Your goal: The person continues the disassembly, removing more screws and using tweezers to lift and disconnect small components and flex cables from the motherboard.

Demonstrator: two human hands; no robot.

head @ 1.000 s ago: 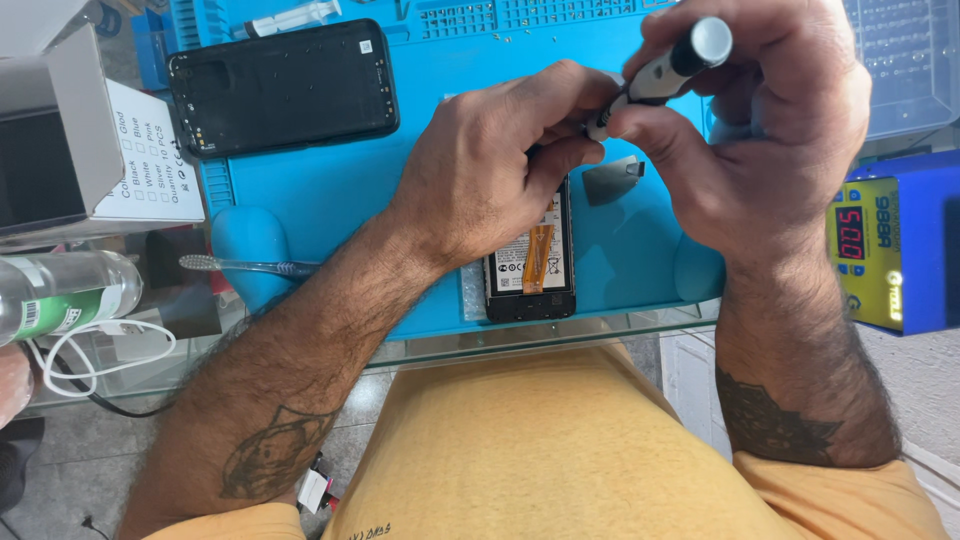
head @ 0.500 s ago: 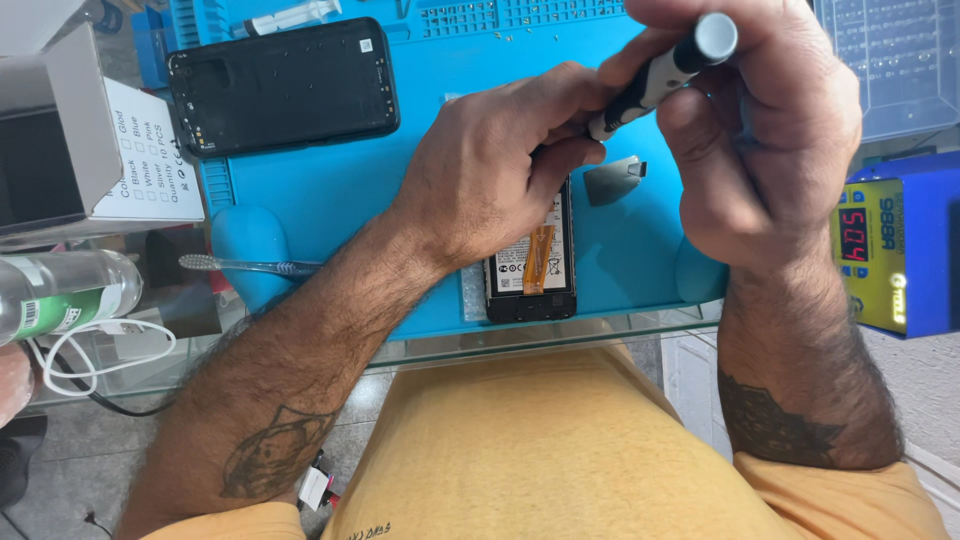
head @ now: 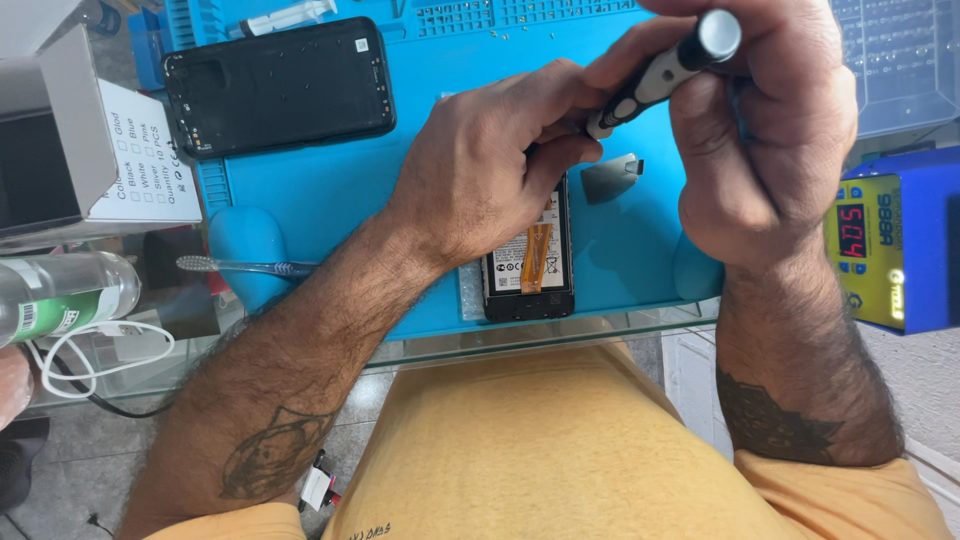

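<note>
Head view: the right hand [head: 765,130] is closed around a black-and-white screwdriver [head: 662,72], tilted over the blue mat [head: 420,210]. The left hand [head: 495,165] rests on the opened phone [head: 528,262], fingers curled; whether it pinches anything, I cannot tell. A back cover [head: 278,87] lies well apart.

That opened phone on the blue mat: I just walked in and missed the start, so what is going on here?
A person is working on an opened phone lying on a blue mat. The right hand holds a black-and-white screwdriver, tilted, its tip pointing down toward the phone's upper end. The left hand covers that end, fingers at the tip. The phone's black back cover lies apart at the mat's upper left, and a small metal plate lies beside the phone.
</note>
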